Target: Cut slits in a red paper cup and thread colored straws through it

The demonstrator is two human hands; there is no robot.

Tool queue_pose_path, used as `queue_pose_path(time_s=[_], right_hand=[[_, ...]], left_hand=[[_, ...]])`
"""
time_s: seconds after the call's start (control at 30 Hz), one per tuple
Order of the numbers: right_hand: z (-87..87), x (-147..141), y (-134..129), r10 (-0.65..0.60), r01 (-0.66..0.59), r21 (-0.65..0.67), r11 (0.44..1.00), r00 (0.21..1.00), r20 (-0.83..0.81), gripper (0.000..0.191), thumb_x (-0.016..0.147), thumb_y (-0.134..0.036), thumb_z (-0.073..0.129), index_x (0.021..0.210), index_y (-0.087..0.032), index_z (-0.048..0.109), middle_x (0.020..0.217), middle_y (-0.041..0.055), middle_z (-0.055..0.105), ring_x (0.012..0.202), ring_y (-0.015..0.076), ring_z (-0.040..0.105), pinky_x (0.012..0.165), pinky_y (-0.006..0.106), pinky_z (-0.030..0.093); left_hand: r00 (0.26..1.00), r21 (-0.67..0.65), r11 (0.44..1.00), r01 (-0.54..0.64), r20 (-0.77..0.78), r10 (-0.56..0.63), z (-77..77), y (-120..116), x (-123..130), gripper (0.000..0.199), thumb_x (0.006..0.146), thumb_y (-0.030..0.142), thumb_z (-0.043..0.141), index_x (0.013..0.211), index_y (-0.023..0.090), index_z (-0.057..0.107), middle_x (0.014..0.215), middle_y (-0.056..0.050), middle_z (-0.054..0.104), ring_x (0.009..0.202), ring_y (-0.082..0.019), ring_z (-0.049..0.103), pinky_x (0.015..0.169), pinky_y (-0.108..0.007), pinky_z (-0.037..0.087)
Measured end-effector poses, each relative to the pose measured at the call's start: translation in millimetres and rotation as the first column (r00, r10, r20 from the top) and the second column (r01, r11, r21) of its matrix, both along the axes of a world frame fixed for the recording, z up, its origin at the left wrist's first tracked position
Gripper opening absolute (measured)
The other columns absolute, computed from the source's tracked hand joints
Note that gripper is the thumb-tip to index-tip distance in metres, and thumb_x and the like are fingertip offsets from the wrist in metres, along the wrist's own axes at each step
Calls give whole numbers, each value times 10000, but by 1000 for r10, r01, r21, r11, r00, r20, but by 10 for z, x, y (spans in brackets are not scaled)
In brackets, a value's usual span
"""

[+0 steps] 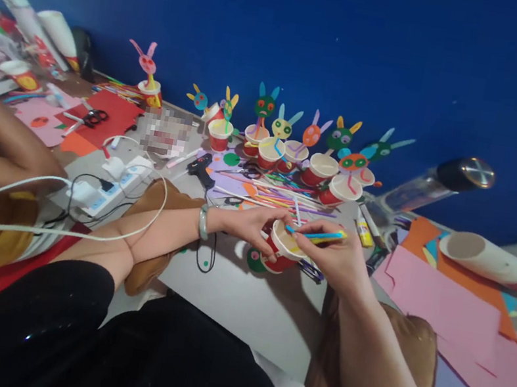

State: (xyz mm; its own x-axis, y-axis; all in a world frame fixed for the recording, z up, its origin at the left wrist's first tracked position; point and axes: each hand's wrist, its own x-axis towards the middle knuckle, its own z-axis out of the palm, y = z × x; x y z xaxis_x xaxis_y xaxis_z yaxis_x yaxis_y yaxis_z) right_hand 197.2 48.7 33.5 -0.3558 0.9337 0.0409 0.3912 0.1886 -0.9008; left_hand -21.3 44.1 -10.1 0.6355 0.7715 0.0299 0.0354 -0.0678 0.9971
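A red and white paper cup point(280, 263) is tilted above the grey table, its mouth turned up toward me. My left hand point(259, 228) wraps round its left side, thumb near the rim. My right hand point(335, 255) pinches a blue stick point(324, 236) and a yellow one beside it, at the cup's right rim. The sticks' left ends reach over the cup's opening. A green disc point(255, 260) lies below my left hand, partly hidden by the cup. Purple-handled scissors point(311, 271) lie behind the cup, near my right hand.
Several cups with paper bunny heads point(281, 129) line the blue wall. Before them lie coloured sticks point(278, 194) and a black glue gun point(201, 170). A power strip point(120, 186) with cables and a person's arm point(9, 156) are at left. Pink paper point(444, 300) and a bottle point(419, 188) are right.
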Motion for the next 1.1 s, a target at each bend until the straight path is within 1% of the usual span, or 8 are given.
queue_pose_path(time_s=[0.17, 0.23, 0.3, 0.4, 0.47, 0.67, 0.9, 1.1], right_hand=[[5, 33, -28, 30, -40, 115, 993, 995, 92, 181, 764, -376, 768, 735, -198, 750, 651, 11, 676, 617, 158, 577, 609, 298, 443], [20, 32, -32, -2, -25, 214, 976, 992, 127, 111, 748, -324, 760, 715, -218, 754, 737, 28, 728, 744, 208, 657, 744, 349, 507], [32, 24, -35, -32, -11, 298, 955, 990, 138, 83, 726, -308, 773, 689, -239, 746, 825, 37, 763, 879, 254, 703, 930, 442, 519], [42, 15, -46, -35, -11, 345, 939, 991, 127, 111, 705, -310, 801, 663, -249, 718, 901, 25, 786, 977, 273, 724, 1163, 584, 391], [45, 14, -60, -27, -14, 345, 939, 993, 113, 112, 708, -289, 798, 667, -250, 702, 873, 9, 785, 993, 267, 731, 1237, 627, 299], [43, -12, -106, -39, 2, 351, 936, 995, 96, 145, 740, -219, 766, 669, -250, 643, 761, -19, 755, 914, 238, 742, 1292, 641, 224], [31, -56, -118, -58, 27, 353, 935, 995, 76, 209, 732, -154, 738, 633, -237, 573, 676, -39, 687, 833, 231, 733, 1284, 694, 182], [-2, -101, -158, -61, 34, 362, 932, 996, 65, 262, 747, -207, 755, 621, -246, 528, 660, -44, 680, 845, 235, 734, 1299, 690, 173]], left_hand=[[999, 184, 982, -41, 0, 42, -64, -28, 6, 717, 656, 344, 921, 1259, 186, 567, 1231, -99, 616, 1022, -209, 664, 931, -396, 571], [997, 277, 958, -75, 14, 74, -87, -35, 14, 802, 683, 380, 902, 1375, 192, 541, 1393, -150, 582, 1216, -282, 647, 1061, -459, 542], [995, 350, 932, -97, 24, 94, -123, -40, 30, 917, 706, 422, 894, 1496, 204, 481, 1525, -176, 524, 1420, -341, 546, 1193, -505, 459], [995, 401, 910, -101, 20, 101, -180, -58, 66, 1026, 750, 470, 873, 1612, 232, 369, 1627, -179, 463, 1539, -369, 442, 1272, -554, 369], [994, 412, 905, -106, 28, 104, -202, -78, 95, 1026, 784, 480, 848, 1640, 249, 332, 1660, -175, 440, 1550, -370, 437, 1283, -568, 354], [997, 460, 885, -74, 8, 79, -236, -127, 138, 1008, 856, 423, 788, 1684, 256, 237, 1734, -179, 333, 1592, -363, 383, 1309, -540, 331], [993, 590, 806, -52, -53, 103, -295, -161, 114, 1023, 912, 309, 716, 1704, 252, 70, 1758, -195, 255, 1626, -351, 313, 1332, -544, 271], [988, 571, 820, -50, -92, 125, -231, -199, 139, 1008, 964, 388, 648, 1710, 249, -17, 1790, -185, 153, 1659, -369, 209, 1351, -576, 208]])
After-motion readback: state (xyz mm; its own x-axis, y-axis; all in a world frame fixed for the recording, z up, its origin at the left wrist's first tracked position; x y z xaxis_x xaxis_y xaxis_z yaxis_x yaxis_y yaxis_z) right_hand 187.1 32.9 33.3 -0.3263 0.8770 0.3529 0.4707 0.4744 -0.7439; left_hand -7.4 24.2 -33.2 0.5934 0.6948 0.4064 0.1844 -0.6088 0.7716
